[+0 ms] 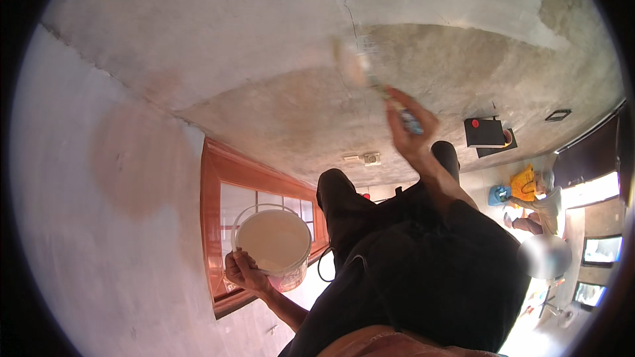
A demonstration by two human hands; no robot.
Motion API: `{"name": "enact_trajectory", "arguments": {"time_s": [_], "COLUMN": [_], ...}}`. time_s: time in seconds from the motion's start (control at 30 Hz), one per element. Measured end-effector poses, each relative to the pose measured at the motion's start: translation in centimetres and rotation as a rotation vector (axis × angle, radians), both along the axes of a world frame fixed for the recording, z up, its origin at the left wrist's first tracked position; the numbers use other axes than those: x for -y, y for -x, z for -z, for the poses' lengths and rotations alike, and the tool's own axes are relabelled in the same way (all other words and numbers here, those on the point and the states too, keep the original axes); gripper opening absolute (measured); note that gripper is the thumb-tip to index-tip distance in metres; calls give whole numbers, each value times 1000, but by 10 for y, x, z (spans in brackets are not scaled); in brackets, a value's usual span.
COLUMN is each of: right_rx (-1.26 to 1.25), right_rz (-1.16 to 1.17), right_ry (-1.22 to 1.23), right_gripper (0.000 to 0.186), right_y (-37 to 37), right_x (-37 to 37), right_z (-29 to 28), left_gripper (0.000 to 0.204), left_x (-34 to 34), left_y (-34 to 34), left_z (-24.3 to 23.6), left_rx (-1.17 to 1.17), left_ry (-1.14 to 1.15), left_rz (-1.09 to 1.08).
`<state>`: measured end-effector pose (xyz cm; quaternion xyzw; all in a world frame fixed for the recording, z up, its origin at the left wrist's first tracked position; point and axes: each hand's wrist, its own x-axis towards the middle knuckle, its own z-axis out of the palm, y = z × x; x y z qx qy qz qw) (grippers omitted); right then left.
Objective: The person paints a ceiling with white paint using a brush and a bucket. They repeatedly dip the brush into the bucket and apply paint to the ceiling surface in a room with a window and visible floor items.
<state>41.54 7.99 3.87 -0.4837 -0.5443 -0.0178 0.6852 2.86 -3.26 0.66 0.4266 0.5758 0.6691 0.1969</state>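
My right hand (411,127) grips a paintbrush (360,66) whose head, blurred by motion, is at the wall (258,33); whether it touches cannot be told. The wall is pale coated above, with a patchy grey-brown band below and a thin crack running down from the top. At the lower left, my left hand (246,270) holds a white bucket (272,238) by its edge or handle; the bucket contains cream-white liquid. My legs (344,218) in dark trousers are beneath me, between the two hands.
An orange-brown framed window (211,218) lies behind the bucket. On the wall ahead are black box-like shelves (484,132) and a socket (372,158). Far below at right, another person (544,211) is beside a yellow object (522,178) and a blue one (497,195). Windows (600,249) line the right.
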Motion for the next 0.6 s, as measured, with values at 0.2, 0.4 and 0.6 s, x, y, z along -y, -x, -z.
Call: {"name": "enact_trajectory", "arguments": {"time_s": [0.2,0.4,0.6], "right_rx": [144,182,87], "right_rz": [-391,-220,59], "right_ry": [-209,-178,-67], "right_gripper": [30,27,23], "right_y": [89,60,-38], "right_x": [-92,-98,-10], "right_z": [-16,-21,-18], "left_gripper": [31,31,30], "left_x": [-4,-5,-9], "left_y": [-4,-3,-12], "left_z": [-7,-10,-13], "left_rx": [-1,9,30], "left_ry": [-48,-58,-56], "left_rz": [59,82,126]}}
